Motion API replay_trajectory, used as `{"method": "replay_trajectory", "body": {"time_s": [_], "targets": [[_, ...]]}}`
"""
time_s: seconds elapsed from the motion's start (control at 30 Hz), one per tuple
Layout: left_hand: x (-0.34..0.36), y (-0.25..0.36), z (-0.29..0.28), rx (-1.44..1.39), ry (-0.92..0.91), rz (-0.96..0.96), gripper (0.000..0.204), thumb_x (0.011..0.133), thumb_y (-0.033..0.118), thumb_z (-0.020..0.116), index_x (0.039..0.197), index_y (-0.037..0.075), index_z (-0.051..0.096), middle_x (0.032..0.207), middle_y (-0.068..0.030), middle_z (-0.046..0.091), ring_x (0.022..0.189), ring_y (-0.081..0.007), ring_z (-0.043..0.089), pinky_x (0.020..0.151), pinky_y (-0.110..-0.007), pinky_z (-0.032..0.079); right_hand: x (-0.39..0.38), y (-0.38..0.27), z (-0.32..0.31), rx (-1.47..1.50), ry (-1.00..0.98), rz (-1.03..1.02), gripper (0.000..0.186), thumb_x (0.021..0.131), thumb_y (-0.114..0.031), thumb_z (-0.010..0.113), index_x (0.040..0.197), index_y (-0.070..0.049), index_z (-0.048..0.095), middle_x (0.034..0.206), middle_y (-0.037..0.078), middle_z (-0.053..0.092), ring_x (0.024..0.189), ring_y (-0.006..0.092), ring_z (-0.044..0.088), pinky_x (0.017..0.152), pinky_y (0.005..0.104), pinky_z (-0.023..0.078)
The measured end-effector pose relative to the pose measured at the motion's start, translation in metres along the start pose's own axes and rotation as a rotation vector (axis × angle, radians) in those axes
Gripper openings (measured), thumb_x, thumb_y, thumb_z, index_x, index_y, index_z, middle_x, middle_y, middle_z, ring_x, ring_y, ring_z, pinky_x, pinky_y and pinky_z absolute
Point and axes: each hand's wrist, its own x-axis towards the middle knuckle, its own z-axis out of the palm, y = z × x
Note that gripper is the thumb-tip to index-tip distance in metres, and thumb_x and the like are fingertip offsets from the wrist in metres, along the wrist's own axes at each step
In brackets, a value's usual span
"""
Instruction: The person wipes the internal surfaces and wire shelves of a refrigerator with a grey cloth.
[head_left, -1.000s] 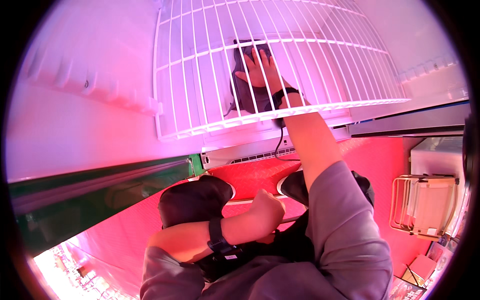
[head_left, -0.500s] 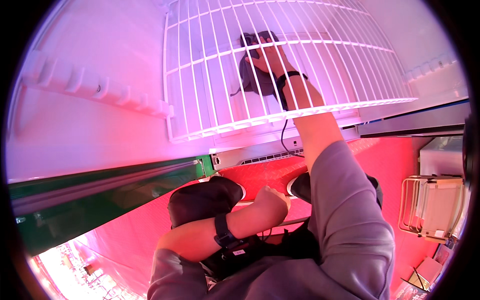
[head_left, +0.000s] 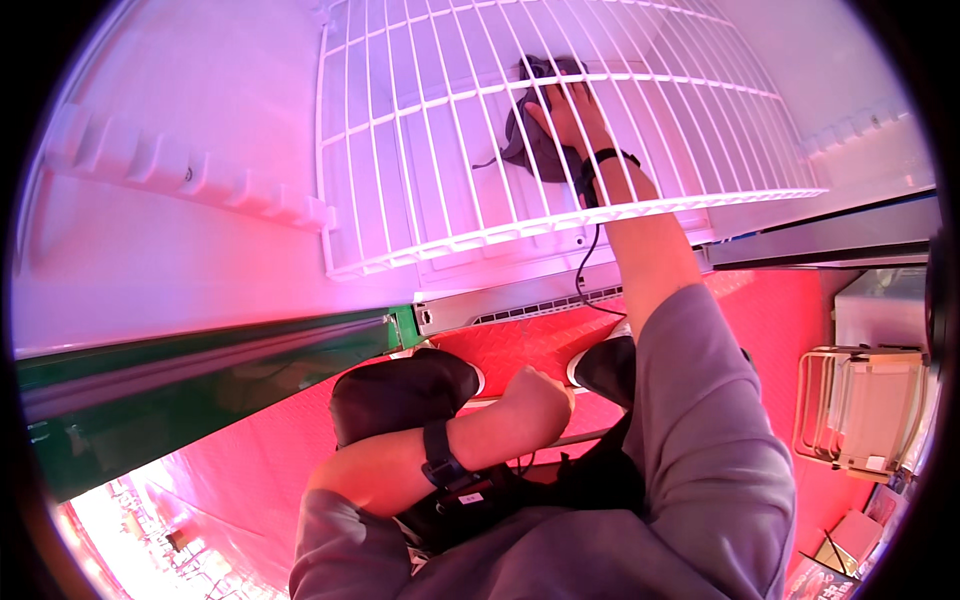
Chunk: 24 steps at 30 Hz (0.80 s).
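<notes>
A person's right hand (head_left: 570, 118) spreads its fingers over a dark cloth (head_left: 545, 160) beneath a white wire shelf (head_left: 500, 233), whose front edge crosses above the forearm (head_left: 655, 262). White panel (head_left: 465, 270) extends either side. The left hand (head_left: 540, 405) curls, its grip hidden, near a label (head_left: 471, 498) too small to read.

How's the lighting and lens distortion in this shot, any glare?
In the head view, a pink-violet cast tints the cabinet wall; in the head view, the lower-left background is blown out near white; in the head view, fisheye distortion bows the wire shelf, with black corners around the picture.
</notes>
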Motion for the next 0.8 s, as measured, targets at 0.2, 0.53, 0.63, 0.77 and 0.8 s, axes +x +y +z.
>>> {"method": "replay_trajectory", "body": {"time_s": [0.2, 0.53, 0.63, 0.77, 0.8], "targets": [[0.002, -0.002, -0.003, 0.003, -0.076, -0.027, 0.034, 0.091, 0.036, 0.058, 0.106, 0.006, 0.067, 0.095, -0.0127, 0.072, 0.091, -0.0293, 0.069, 0.079, -0.043, 0.05, -0.049, -0.009, -0.021, 0.048, 0.069, -0.029, 0.07, 0.094, -0.055, 0.051, 0.137, -0.001, 0.048, 0.146, 0.03, 0.04, 0.136, 0.0488, 0.036, 0.113, 0.0502, 0.032], [0.007, -0.01, -0.011, -0.006, -0.182, -0.16, 0.033, 0.092, 0.037, 0.056, 0.097, 0.008, 0.073, 0.093, -0.0131, 0.072, 0.09, -0.0319, 0.07, 0.074, -0.045, 0.055, -0.13, -0.033, -0.059, -0.008, -0.203, 0.061, 0.076, 0.095, -0.061, 0.038, 0.152, -0.012, 0.032, 0.16, 0.016, 0.023, 0.149, 0.0313, 0.018, 0.121, 0.0491, 0.012], [0.009, -0.014, -0.002, 0.023, -0.038, -0.082, 0.028, 0.088, 0.03, 0.057, 0.093, 0.008, 0.074, 0.093, -0.0117, 0.073, 0.089, -0.0319, 0.07, 0.072, -0.046, 0.055, -0.156, -0.016, -0.061, -0.03, -0.102, 0.023, 0.077, 0.095, -0.059, 0.042, 0.15, -0.007, 0.035, 0.157, 0.019, 0.028, 0.147, 0.0356, 0.022, 0.12, 0.0488, 0.012], [0.017, -0.016, -0.014, 0.053, -0.259, -0.212, 0.025, 0.084, 0.023, 0.059, 0.099, 0.012, 0.075, 0.096, -0.0108, 0.073, 0.089, -0.0283, 0.07, 0.072, -0.044, 0.054, -0.174, -0.033, -0.07, -0.003, -0.106, 0.042, 0.076, 0.094, -0.057, 0.046, 0.151, -0.007, 0.034, 0.157, 0.02, 0.028, 0.147, 0.0354, 0.022, 0.118, 0.0527, 0.017], [0.013, -0.016, -0.019, 0.063, -0.242, -0.211, 0.026, 0.083, 0.02, 0.059, 0.103, 0.013, 0.075, 0.1, -0.0093, 0.073, 0.092, -0.0262, 0.07, 0.072, -0.042, 0.054, -0.176, -0.036, -0.073, 0.011, -0.098, 0.048, 0.076, 0.094, -0.056, 0.046, 0.151, -0.006, 0.033, 0.157, 0.02, 0.028, 0.147, 0.0356, 0.023, 0.118, 0.0535, 0.018]]}}
